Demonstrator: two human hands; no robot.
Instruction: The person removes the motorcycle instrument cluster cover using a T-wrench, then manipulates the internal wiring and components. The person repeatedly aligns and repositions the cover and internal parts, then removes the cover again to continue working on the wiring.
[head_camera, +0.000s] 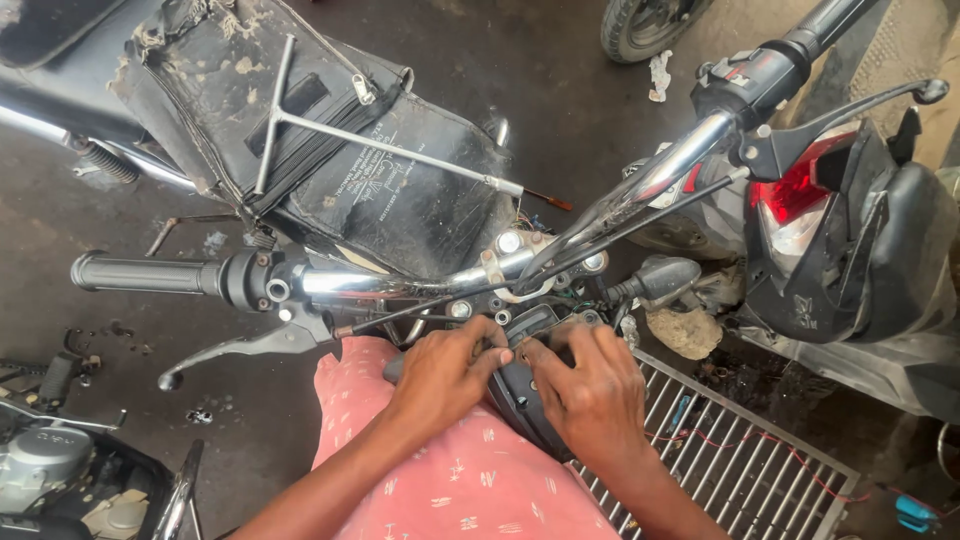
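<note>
Both of my hands grip a dark instrument cluster (522, 385) just below the chrome handlebar (420, 282) of a motorcycle. My left hand (442, 375) wraps the cluster's left side. My right hand (590, 385) holds its right side, fingers curled over the top edge. Wires run behind the cluster toward the steering head. The lower part of the cluster is hidden by my hands and by my pink patterned sleeve (440, 470).
A worn black tank cover (400, 195) carries a long T-handle wrench (330, 125). The left grip (150, 275) and lever (240, 350) stick out left. A red-and-black scooter (850, 230) stands right, above a metal grate (730, 450). Engine parts (50, 460) lie lower left.
</note>
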